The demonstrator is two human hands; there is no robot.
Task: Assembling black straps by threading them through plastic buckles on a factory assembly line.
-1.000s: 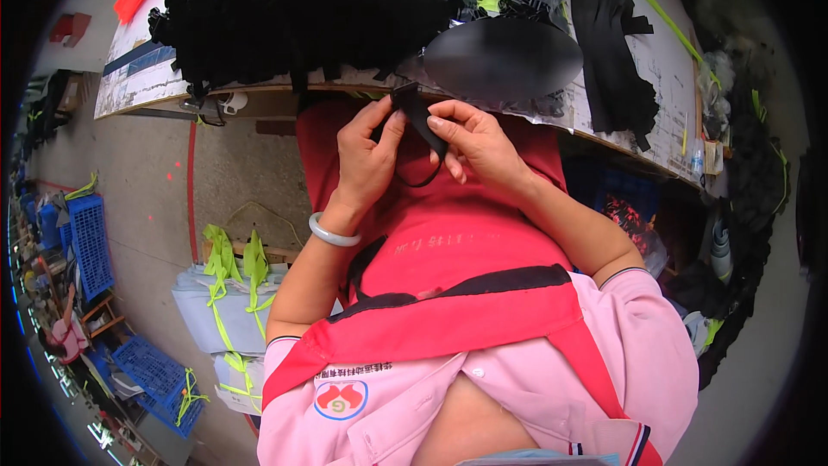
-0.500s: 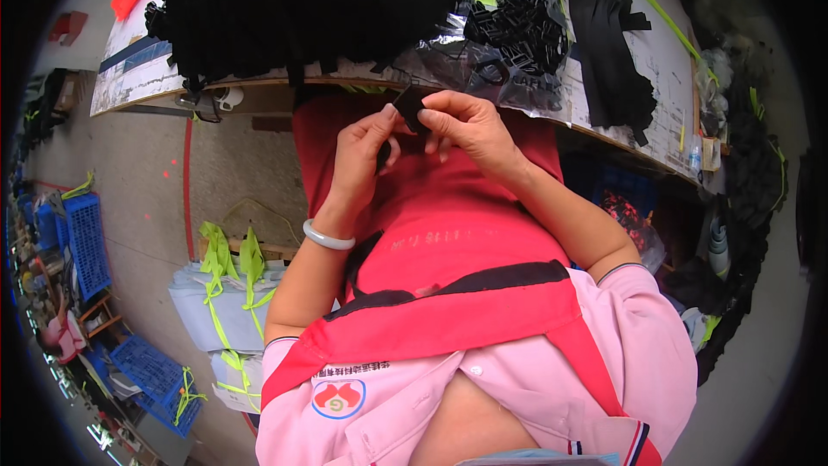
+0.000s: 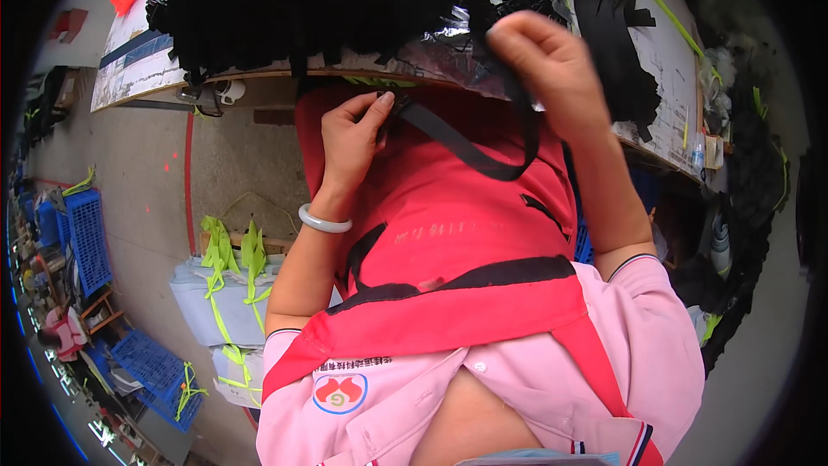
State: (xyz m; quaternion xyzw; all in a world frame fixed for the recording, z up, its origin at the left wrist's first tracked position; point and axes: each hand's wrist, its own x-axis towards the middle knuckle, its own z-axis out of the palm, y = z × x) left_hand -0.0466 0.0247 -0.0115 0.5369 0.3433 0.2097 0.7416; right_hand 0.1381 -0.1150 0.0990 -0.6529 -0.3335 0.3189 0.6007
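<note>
A black webbing strap (image 3: 496, 171) hangs in a loop between my two hands, in front of the red apron (image 3: 466, 216). My left hand (image 3: 349, 142) pinches one end between thumb and fingers, beside a small dark piece that looks like a buckle. Raised to the right over the table edge, my right hand (image 3: 556, 73) is closed on the strap's other stretch and slightly blurred. Beyond my hands lies a large heap of black straps (image 3: 302, 17). Black buckles in a clear plastic bag are partly hidden behind my right hand.
More black straps (image 3: 608, 52) lie on the table (image 3: 129, 95) at right. Pale folded bundles (image 3: 190, 293) tied with yellow-green strips stand on the floor at left. Farther left are blue crates (image 3: 86, 233) and a person in pink (image 3: 65, 332).
My hands were close together at a black piece. Now my right hand has moved up and right, drawing the strap out into a loop; my left hand has shifted slightly left.
</note>
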